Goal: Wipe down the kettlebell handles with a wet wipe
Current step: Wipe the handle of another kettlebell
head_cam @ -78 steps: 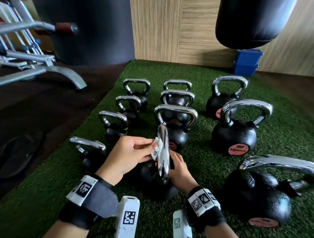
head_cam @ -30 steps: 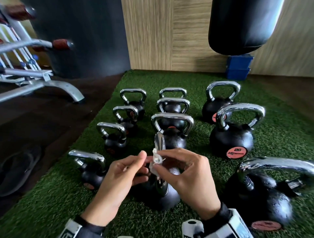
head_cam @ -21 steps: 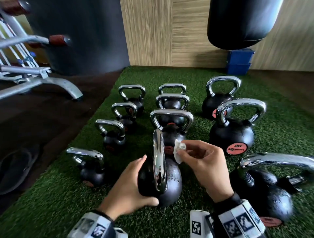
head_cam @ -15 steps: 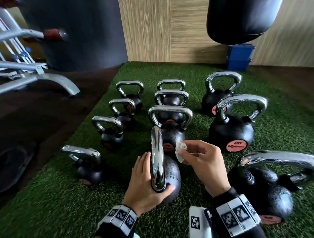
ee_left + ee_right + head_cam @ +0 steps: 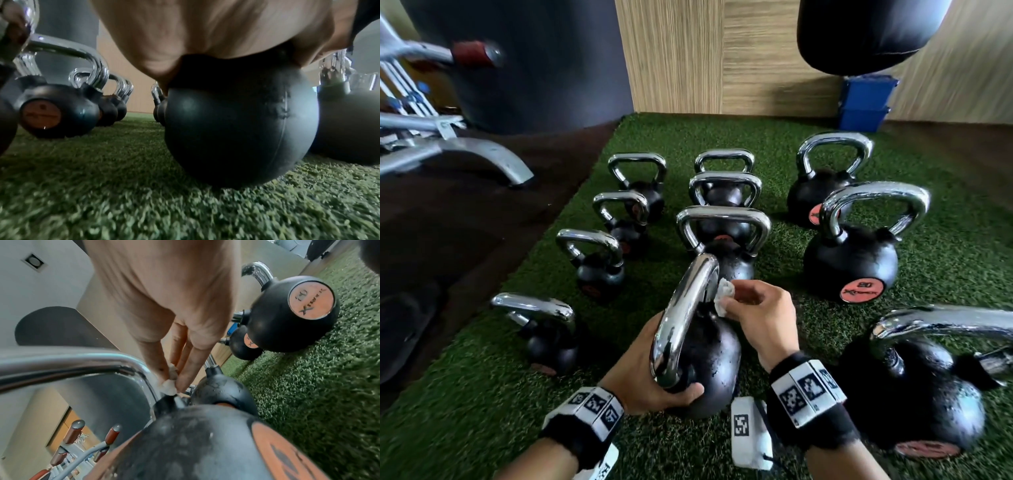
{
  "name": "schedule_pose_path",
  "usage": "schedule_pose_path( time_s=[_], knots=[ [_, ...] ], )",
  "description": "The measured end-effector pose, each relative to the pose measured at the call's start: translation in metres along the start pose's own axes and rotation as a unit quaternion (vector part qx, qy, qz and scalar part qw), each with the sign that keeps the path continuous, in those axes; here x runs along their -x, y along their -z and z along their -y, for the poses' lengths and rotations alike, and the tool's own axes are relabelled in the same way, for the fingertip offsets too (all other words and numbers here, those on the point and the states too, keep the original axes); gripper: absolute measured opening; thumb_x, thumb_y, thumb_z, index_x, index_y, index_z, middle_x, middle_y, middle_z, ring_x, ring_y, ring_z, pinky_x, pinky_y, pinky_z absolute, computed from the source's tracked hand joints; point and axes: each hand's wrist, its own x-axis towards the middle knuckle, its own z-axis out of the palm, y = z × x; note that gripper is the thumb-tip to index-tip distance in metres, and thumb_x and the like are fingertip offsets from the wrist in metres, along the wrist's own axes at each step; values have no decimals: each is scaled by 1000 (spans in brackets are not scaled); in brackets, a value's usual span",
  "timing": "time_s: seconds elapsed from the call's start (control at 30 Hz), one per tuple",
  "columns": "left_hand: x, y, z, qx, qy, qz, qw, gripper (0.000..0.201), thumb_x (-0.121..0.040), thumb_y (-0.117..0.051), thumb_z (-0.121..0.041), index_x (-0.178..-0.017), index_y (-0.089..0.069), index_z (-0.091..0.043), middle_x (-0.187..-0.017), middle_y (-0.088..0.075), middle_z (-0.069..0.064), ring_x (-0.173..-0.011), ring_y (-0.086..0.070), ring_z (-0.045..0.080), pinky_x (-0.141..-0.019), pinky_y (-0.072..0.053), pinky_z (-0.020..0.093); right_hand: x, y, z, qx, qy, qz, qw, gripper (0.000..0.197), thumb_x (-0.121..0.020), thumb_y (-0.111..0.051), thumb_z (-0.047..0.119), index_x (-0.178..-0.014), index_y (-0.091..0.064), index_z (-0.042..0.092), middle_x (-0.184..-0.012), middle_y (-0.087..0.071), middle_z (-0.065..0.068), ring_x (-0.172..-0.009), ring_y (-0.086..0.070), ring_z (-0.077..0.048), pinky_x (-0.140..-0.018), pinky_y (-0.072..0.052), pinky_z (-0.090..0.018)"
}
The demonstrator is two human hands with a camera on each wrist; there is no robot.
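Change: since 0.5 s ago the wipe has gone from just off the chrome to pressing on the handle's far leg; the left thumb has shifted lower on the ball.
Kettlebell: centre-bottom of the head view, a matte black ball, scuffed and speckled, standing on the turf, with an orange disc on its side in the right wrist view.
Handle: thick polished chrome loop, mirror-bright, seen edge-on from the head.
Wipe: small, white, crumpled wad, touching the handle just above where chrome meets the black stub.
Right hand: fingers and thumb pinch the wipe at their tips.
Left hand: palm lies over the ball's left side, thumb curled under the handle's near end, gripping the kettlebell.
Turf: short, nubbly green pile.
Other kettlebells: same black balls and chrome loops, in rows across mid-frame.
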Motion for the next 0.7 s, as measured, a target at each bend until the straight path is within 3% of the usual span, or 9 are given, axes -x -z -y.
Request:
schedule_pose_path(
  time_s=[0.1,0.2,0.27,0.4,0.53,0.7],
  knots=[
    [3,-6,3,10,9,-26,1000,114,-65,-95,-46,-155,-31,-17,-154,-46,-8,-144,-44,11,-120,-37,41,-2,-11,-2,24,10,-9,1000,28,-67,-90,24,-70,-74,47,-73,-75,20,-71,-71,4,-79,-61,-30],
    [4,-10,5,8,15,-51,999,110,-64,-92,-53,-153,-35,-21,-150,-50,-8,-141,-47,11,-117,-41,44,-3,-14,-1,37,-12,-7,999,15,-71,-90,27,-76,-77,34,-73,-76,15,-73,-73,-2,-82,-62,-33],
    [4,-13,6,10,15,-58,998,110,-64,-90,-55,-153,-36,-20,-150,-50,-7,-141,-47,13,-117,-41,46,-3,-12,6,53,-9,-6,999,15,-72,-90,23,-80,-79,31,-73,-76,13,-75,-72,-2,-79,-60,-27],
    [2,-15,9,3,13,-60,998,113,-63,-86,-61,-154,-34,-17,-152,-47,-7,-143,-44,15,-118,-39,45,-8,-6,33,67,103,-32,992,30,-76,-85,14,-79,-78,44,-73,-72,26,-79,-70,8,-74,-56,-12],
    [2,-15,11,-11,15,-60,998,114,-63,-85,-63,-154,-34,-18,-152,-47,-8,-143,-44,14,-118,-39,42,-5,-3,42,112,211,-55,969,33,-77,-81,4,-104,-81,23,-98,-77,11,-90,-70,3,-84,-54,-14],
    [3,-16,17,-23,15,-64,998,115,-62,-86,-63,-154,-33,-18,-152,-46,-8,-143,-44,13,-118,-39,38,-6,1,45,104,212,-30,971,29,-77,-85,9,-104,-81,18,-93,-76,7,-86,-70,-4,-81,-56,-17]
  ],
)
